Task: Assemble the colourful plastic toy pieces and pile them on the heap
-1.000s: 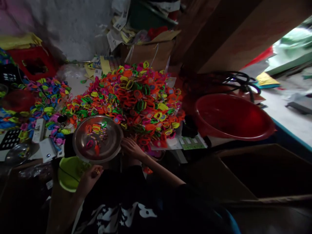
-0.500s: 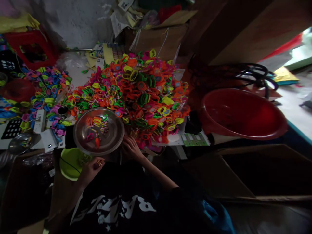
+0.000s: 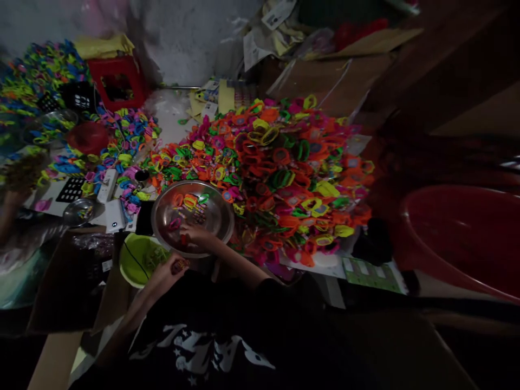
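Note:
A round metal bowl [image 3: 221, 216] stands at the table's front edge, holding several small orange, yellow, green and pink pieces. My right hand [image 3: 195, 237] reaches into it, fingers closed around or against an orange piece [image 3: 184, 238] near the bowl's lower left; the grip is too dark to make out fully. Below the bowl, my left hand [image 3: 173, 271] is closed on a small bunch of orange-brown pieces [image 3: 180, 265]. Beside that hand sits a lime green bowl [image 3: 132, 265] with pale green bits inside. A large heap of colourful toy watches [image 3: 284, 179] rises behind the metal bowl.
At the right is a big red basin [image 3: 467, 233]. Left of the metal bowl lie a power strip [image 3: 107, 186], a white box [image 3: 115, 216] and a small metal bowl [image 3: 79, 212]. An open cardboard box [image 3: 99, 303] stands below. Another person's arm [image 3: 12, 208] shows at far left.
The view has swung left, showing more of the left side. My right hand has moved from the metal bowl's right edge into the bowl. My left hand still holds its small pieces.

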`<state>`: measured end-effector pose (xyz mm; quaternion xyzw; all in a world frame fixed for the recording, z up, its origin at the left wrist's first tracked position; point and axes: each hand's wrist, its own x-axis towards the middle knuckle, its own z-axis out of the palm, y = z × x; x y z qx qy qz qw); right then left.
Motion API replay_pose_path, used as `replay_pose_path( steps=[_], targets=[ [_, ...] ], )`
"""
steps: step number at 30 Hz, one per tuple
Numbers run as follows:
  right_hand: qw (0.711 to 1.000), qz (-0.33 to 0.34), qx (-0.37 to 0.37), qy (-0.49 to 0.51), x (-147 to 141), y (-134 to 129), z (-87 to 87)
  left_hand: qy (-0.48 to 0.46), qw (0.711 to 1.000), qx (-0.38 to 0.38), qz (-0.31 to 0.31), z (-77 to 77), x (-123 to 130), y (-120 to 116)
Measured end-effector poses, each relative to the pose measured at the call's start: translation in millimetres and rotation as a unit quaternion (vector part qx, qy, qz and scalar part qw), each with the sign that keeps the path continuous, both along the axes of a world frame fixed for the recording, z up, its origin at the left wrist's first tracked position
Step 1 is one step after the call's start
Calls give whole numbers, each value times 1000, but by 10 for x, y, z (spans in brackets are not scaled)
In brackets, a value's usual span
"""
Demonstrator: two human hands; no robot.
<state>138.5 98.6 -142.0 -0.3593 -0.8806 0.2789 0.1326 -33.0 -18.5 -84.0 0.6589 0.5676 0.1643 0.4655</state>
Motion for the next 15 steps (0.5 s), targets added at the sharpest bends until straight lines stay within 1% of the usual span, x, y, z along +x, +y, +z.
replay_pose_path(
  steps=[3,7,11,13,14,15],
  targets=[
    [995,-3,-63,72,81,67,26,-10,1000,-11,27,-2,-95,-38],
    [974,-14,-154,165,400,135,173,-29,999,-15,34,-40,-145,-80],
    [940,-42,-234,245,690,190,335,-40,999,-17,25,-38,-105,-49],
    [924,-68,-252,278,728,177,383,-45,999,-11,24,-2,-64,-1],
    [911,-81,-269,302,718,155,399,-49,998,-2,30,24,-39,28],
    [892,-92,-294,332,691,124,413,-55,998,8,41,56,-9,59]
  ],
)
